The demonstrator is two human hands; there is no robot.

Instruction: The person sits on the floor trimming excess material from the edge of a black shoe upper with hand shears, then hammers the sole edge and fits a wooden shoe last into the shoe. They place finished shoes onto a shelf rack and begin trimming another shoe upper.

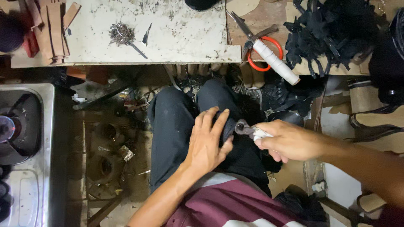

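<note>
My left hand point(206, 143) presses a dark piece point(229, 126) on my lap; my right hand point(286, 141) grips pincers point(244, 127). Ahead, the scuffed white bench point(185, 38) carries nails point(121, 33); scissors point(256, 40) lie beside it.

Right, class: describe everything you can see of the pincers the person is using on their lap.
The pincers are a small metal tool, dull grey-brown, with rounded jaws closed against a dark piece of material on the person's lap. Only the head and a short stretch show. The handles vanish into the right hand, where they look wrapped in white cloth or tape. The tool lies roughly level, head pointing toward the left hand, which presses the dark piece down beside it.
</note>
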